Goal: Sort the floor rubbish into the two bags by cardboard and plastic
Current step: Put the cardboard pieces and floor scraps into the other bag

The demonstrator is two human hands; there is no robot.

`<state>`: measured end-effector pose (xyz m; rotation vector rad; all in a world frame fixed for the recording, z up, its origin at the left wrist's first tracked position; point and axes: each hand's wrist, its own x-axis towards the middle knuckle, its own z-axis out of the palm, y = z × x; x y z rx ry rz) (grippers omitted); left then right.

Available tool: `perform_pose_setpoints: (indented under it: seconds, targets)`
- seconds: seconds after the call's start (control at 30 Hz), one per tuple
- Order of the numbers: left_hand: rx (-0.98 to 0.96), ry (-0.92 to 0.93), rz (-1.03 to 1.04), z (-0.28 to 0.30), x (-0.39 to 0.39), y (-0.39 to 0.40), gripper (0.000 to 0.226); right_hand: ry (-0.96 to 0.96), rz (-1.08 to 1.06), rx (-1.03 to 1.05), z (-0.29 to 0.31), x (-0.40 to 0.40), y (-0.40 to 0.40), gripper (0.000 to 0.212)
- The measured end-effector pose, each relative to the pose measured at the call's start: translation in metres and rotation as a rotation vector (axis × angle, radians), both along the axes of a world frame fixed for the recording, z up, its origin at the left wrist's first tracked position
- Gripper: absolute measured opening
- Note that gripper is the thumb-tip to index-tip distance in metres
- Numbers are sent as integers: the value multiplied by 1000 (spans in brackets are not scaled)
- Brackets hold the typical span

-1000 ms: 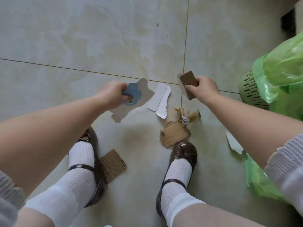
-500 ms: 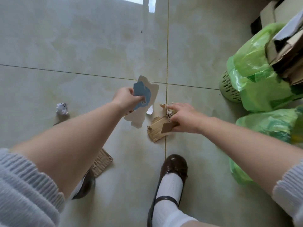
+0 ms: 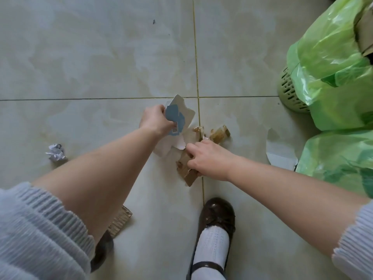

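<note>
My left hand grips a stack of torn card pieces, white with a blue printed patch and a barcode, held just above the floor. My right hand is down on the floor, fingers closed around brown corrugated cardboard scraps at the tile joint. Just beyond it lies a crumpled brown wrapper. Two green plastic bags stand at the right: the far bag lines a basket and holds cardboard, the near bag sits on the floor.
A torn white card piece lies beside the near bag. A crumpled paper ball sits at the left. Another corrugated scrap lies by my left foot, partly under my arm. My right shoe stands close below the scraps. The green slotted basket carries the far bag.
My right hand dropped from chest height to the floor and closed on the brown cardboard scraps. My left hand kept its card pieces and shifted slightly right. The view swung towards the bags.
</note>
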<state>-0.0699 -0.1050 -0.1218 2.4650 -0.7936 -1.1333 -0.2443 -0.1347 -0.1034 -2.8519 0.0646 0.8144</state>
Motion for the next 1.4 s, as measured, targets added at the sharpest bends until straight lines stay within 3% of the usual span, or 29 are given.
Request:
perform_pose_setpoints:
  seconds: [0.13,0.33,0.57,0.73,0.8,0.87,0.97,1.13,1.23,1.4]
  targets:
    - [17,-3,-3,-2,-1,-1,19,-65,21,-4,-3,-9,1,17]
    - [-7,-43,29,7,-1,9,20,27,82,-49,-2,0,6,20]
    - [-46,-69,91,29,4,28,22,75,5,17,9,1,4,32]
    - [-153,-99,218,63,6,34,37,-133,-879,495,40,-8,3,33]
    - [-218,-86,242,83,4,33,39,-234,-1139,647,57,-15,-2,29]
    - [-305,-16,260,106,-2,29,29,-403,-1383,865,81,-24,-9,11]
    - [-436,128,290,143,-19,15,22,-701,-1682,1065,119,-39,-19,17]
    - [-605,244,246,201,-67,-26,32,-1092,-1835,1246,189,-75,-35,24]
    - [-702,309,172,234,-107,-53,21,-1274,-1892,1174,224,-104,-51,24]
    - [-819,407,73,274,-172,-93,27,-1434,-2026,933,253,-139,-87,13]
